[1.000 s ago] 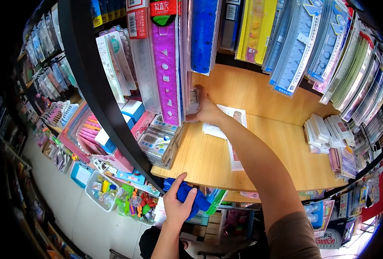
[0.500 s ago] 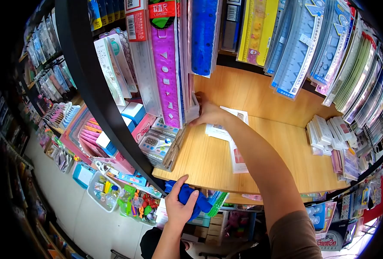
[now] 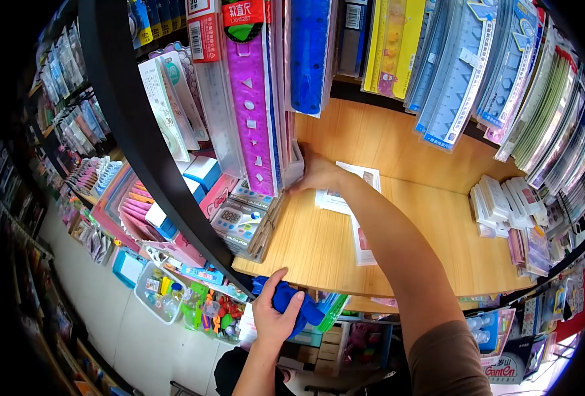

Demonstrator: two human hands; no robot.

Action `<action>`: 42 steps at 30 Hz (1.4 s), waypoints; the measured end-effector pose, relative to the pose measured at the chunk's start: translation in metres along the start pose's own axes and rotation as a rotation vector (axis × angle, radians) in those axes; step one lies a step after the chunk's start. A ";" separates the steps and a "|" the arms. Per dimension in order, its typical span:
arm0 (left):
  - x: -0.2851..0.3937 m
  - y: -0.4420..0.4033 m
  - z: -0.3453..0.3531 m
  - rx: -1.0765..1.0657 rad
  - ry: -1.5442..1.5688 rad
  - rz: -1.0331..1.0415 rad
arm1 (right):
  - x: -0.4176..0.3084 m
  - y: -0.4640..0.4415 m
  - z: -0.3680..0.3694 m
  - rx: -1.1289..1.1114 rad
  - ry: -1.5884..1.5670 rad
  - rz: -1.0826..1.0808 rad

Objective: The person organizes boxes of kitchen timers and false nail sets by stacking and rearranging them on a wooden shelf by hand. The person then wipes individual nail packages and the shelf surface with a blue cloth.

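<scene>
My left hand (image 3: 277,311) is closed around a bunched blue cloth (image 3: 303,311) at the shelf's front edge. On the left of the wooden shelf, my right hand (image 3: 317,174) grips the side of a white box (image 3: 295,169); its fingertips are partly hidden and slightly blurred. The box is mostly behind hanging packs of rulers, among them a purple ruler (image 3: 251,119). Just below that hand is a stack of boxed calculators (image 3: 241,221). White flat packages (image 3: 337,201) lie on the shelf, partly behind my right forearm.
A blue ruler (image 3: 307,59) and set-square packs (image 3: 460,79) hang overhead. Small white boxes (image 3: 493,204) stand on the shelf's right side. A black upright post (image 3: 150,152) borders the left. Below it is a clear bin (image 3: 157,290) of small items on the floor.
My right hand has shifted very slightly and looks more blurred. The left hand keeps its hold on the blue cloth in the same place.
</scene>
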State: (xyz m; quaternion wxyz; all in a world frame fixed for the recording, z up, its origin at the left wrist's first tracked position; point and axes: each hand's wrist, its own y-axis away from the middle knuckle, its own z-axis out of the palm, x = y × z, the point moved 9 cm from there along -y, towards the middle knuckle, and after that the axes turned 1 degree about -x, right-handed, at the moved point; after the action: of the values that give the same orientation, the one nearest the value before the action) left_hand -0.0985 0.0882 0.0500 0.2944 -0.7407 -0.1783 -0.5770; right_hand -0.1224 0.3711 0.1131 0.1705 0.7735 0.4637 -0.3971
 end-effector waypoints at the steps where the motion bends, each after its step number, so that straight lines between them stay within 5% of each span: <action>1: 0.000 0.000 0.000 0.001 -0.002 0.006 | 0.002 -0.002 0.001 -0.001 0.061 0.006; 9: -0.001 0.001 0.000 -0.004 -0.002 0.005 | 0.012 -0.004 -0.003 0.077 0.437 0.017; 18: 0.002 0.000 0.001 0.010 0.007 0.023 | 0.011 -0.002 0.000 0.064 -0.007 -0.049; 30: 0.004 0.000 0.001 0.075 -0.066 0.137 | 0.020 0.014 -0.016 0.217 0.286 -0.052; 42: 0.005 -0.001 -0.001 0.067 -0.057 0.147 | 0.017 0.031 -0.022 0.104 0.468 0.172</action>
State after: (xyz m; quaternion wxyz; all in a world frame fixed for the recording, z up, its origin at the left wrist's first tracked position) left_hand -0.0982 0.0877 0.0546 0.3554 -0.7577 -0.1508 -0.5262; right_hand -0.0816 0.3787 0.1103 0.0519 0.8886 0.4019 -0.2147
